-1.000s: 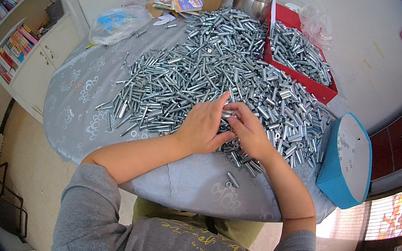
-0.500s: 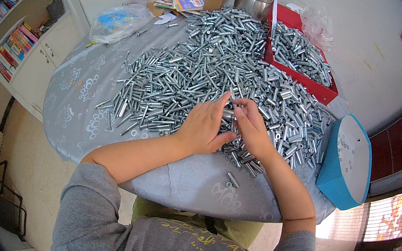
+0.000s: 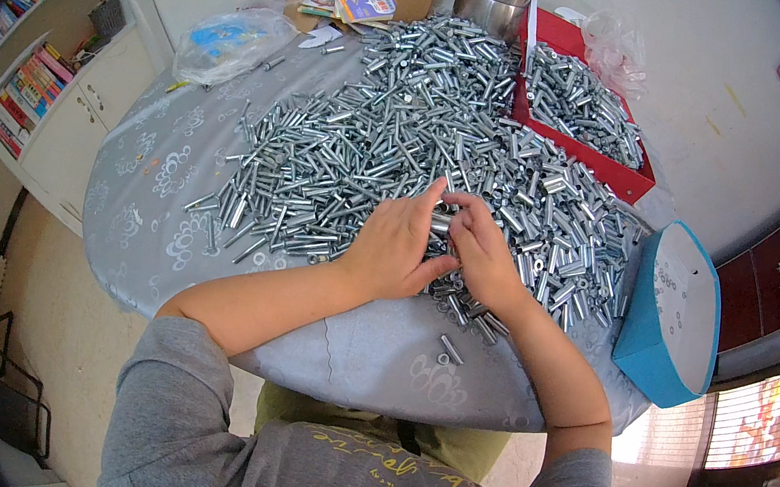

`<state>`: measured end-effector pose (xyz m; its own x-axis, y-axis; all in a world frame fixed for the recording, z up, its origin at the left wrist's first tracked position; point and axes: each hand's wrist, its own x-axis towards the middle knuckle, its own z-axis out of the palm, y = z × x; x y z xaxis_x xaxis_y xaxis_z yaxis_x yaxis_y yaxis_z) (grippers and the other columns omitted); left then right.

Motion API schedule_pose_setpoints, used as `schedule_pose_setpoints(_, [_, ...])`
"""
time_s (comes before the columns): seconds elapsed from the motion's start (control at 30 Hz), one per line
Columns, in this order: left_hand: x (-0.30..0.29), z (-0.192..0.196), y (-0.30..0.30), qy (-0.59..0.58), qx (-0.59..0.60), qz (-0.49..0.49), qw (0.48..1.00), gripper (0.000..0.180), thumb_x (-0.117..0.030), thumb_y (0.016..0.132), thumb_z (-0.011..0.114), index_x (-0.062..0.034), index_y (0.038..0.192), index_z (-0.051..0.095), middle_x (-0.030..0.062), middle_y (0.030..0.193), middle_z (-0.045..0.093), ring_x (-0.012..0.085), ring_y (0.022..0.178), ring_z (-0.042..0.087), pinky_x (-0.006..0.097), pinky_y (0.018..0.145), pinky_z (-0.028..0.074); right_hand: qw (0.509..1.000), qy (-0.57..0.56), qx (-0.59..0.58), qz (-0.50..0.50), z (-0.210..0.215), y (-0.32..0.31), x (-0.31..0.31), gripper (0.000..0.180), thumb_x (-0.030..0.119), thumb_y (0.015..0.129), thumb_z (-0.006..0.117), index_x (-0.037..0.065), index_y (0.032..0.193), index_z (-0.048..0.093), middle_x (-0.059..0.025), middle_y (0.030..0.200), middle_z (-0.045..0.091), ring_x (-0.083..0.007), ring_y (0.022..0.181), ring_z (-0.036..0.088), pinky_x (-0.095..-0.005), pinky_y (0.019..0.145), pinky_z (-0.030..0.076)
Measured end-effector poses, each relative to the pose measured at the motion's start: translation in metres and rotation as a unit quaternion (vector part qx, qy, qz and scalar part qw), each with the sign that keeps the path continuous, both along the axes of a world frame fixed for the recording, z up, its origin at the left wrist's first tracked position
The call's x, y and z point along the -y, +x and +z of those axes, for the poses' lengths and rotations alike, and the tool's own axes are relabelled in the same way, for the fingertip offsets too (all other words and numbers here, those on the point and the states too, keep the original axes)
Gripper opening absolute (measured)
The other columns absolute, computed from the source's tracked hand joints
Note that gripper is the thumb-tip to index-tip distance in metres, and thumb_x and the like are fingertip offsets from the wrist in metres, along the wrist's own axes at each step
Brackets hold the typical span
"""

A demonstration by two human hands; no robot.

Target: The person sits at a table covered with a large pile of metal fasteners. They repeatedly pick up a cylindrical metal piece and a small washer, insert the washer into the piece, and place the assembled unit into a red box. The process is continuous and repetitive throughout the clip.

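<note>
A large pile of silvery bolts and metal sleeves (image 3: pixel 403 138) covers the middle of the table; the person's two bare hands meet at its near side. The left hand (image 3: pixel 394 249) has its fingers stretched out and its thumb reaching across; the right hand (image 3: pixel 485 260) has its fingers bent around the gap between them. Metal shows in that gap, but whether either hand grips it cannot be told. Any small, smooth piece held there could slip – and be lost among its look-alikes.

Nearer the person, a loose cylinder (image 3: pixel 452 349) and a small ring (image 3: pixel 443 358) lie near the right forearm (image 3: pixel 563 382); a sweep of the arm could roll them off the table (image 3: pixel 155 254). At the right edge stands a blue bin (image 3: pixel 643 360) with small rings inside – an elbow's bump might topple it. Farther back, the red box (image 3: pixel 627 180) is heaped full, so a jolt could spill some.
</note>
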<state>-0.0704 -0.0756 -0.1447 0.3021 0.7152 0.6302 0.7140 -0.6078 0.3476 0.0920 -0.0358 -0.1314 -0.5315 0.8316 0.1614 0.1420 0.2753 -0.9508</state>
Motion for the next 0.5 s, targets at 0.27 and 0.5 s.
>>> schedule_pose_setpoints(0.27, [-0.002, -0.003, -0.001, 0.009, 0.005, 0.001, 1.0, 0.087, -0.045, 0.08, 0.056, 0.0102, 0.134, 0.016, 0.0184, 0.087, 0.052, 0.0334, 0.078, 0.051, 0.041, 0.072, 0.038, 0.996, -0.087, -0.031, 0.018, 0.007, -0.001, 0.001, 0.025, 0.01, 0.087, 0.041, 0.0, 0.108, 0.051, 0.0001, 0.072, 0.049, -0.0087, 0.067, 0.045, -0.0236, 0.063, 0.039])
schedule_pose_setpoints(0.5, [0.0, -0.001, 0.0, 0.015, -0.008, 0.003, 1.0, 0.089, -0.045, 0.079, 0.059, 0.0104, 0.134, 0.016, 0.0181, 0.087, 0.052, 0.0332, 0.078, 0.051, 0.041, 0.072, 0.038, 0.997, -0.069, -0.039, -0.014, 0.011, -0.003, 0.003, 0.025, 0.008, 0.087, 0.04, 0.002, 0.108, 0.052, 0.0012, 0.071, 0.048, -0.0061, 0.065, 0.044, -0.022, 0.059, 0.037])
